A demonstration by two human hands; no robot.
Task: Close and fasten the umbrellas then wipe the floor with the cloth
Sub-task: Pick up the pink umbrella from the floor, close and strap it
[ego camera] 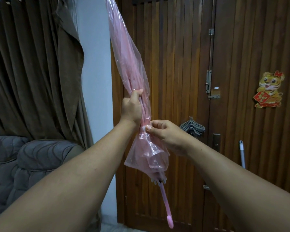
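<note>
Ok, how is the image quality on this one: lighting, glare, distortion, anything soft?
Head view: dim, flat indoor light with no hard shadows; faint sheen on the clear pink umbrella, no blown-out glare; wide-angle stretch bows the wooden door and curtain near the edges and enlarges the forearms; left hand and right hand are reasonably sharp; overall slightly soft.

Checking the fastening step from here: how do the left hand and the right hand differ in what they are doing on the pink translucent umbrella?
The left hand wraps its whole fist around the gathered canopy of the pink translucent umbrella; the right hand only pinches a small white tab with its fingertips. The left hand sits higher on the canopy, the right hand just below it. Both touch the same closed umbrella, which points upward with its handle down.
</note>
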